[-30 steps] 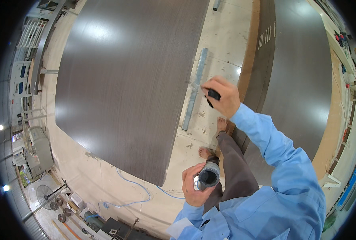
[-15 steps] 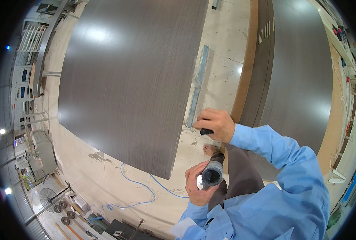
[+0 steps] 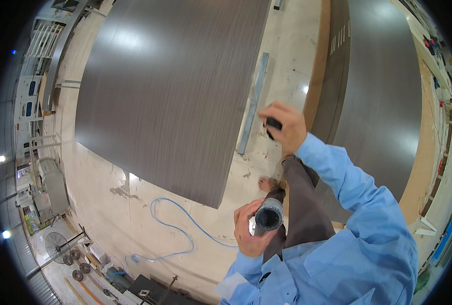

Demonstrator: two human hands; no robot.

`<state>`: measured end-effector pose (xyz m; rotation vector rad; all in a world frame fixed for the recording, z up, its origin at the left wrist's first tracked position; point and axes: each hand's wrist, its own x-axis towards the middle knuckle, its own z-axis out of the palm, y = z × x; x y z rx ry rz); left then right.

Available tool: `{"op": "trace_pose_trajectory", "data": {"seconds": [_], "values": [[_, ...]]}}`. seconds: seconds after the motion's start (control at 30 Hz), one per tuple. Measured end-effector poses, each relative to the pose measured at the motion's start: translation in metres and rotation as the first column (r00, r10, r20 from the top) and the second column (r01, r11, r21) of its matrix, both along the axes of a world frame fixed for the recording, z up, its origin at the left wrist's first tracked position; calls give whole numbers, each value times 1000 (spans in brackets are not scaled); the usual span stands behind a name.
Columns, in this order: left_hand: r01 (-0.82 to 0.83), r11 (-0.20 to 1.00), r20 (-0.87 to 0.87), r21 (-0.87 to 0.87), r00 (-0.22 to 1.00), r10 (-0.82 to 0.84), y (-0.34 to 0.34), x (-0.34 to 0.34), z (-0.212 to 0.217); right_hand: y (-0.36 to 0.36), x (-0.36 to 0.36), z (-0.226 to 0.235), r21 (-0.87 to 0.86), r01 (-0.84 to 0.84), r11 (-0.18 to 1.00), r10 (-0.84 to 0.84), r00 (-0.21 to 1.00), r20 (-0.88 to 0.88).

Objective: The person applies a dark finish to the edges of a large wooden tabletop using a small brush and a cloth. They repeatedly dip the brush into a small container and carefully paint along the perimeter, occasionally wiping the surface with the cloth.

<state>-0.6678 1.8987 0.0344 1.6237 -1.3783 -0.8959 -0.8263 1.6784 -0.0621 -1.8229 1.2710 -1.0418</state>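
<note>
My left hand [image 3: 249,236] is wrapped round a grey cylindrical container [image 3: 273,204] with a round, dark mouth turned up toward me. It is held low in front of my body, above my legs. Out ahead and to the right, my right hand [image 3: 292,129] grips a small black object [image 3: 273,123] whose kind I cannot make out, as the fingers cover part of it. That hand hangs over the gap between two large panels, apart from both. A large dark grey wood-grain panel [image 3: 170,86] lies to the left of my hands.
On the right stands a stack of similar dark panels [image 3: 383,96] with a brown edge. A metal bar [image 3: 254,104] runs beside the left panel's edge. A blue hose [image 3: 191,236] curls over the pale floor. A fan [image 3: 57,245] stands at the far left.
My right hand has moved away from the container, farther out and slightly right, with the black object still in it. My left hand has hardly moved. The view has shifted slightly.
</note>
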Motion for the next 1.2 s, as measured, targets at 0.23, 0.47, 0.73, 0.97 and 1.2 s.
{"op": "trace_pose_trajectory", "data": {"seconds": [0.23,0.47,0.73,0.97,1.2], "values": [[-3,1000,-4,22,1000,4,18,7,1,47,20,10,-166,-440,883,438,898,-50],[-21,1000,31,-1,999,21,39,16,4,72,26,4,-96,-272,957,263,960,-100],[-52,998,57,34,997,50,65,27,5,80,34,14,56,-19,998,20,1000,-10],[-107,993,30,53,994,105,80,31,4,117,40,0,-68,-459,886,459,888,-17],[-134,989,43,56,990,132,88,41,1,128,53,0,-22,-394,919,393,919,-29]]}}
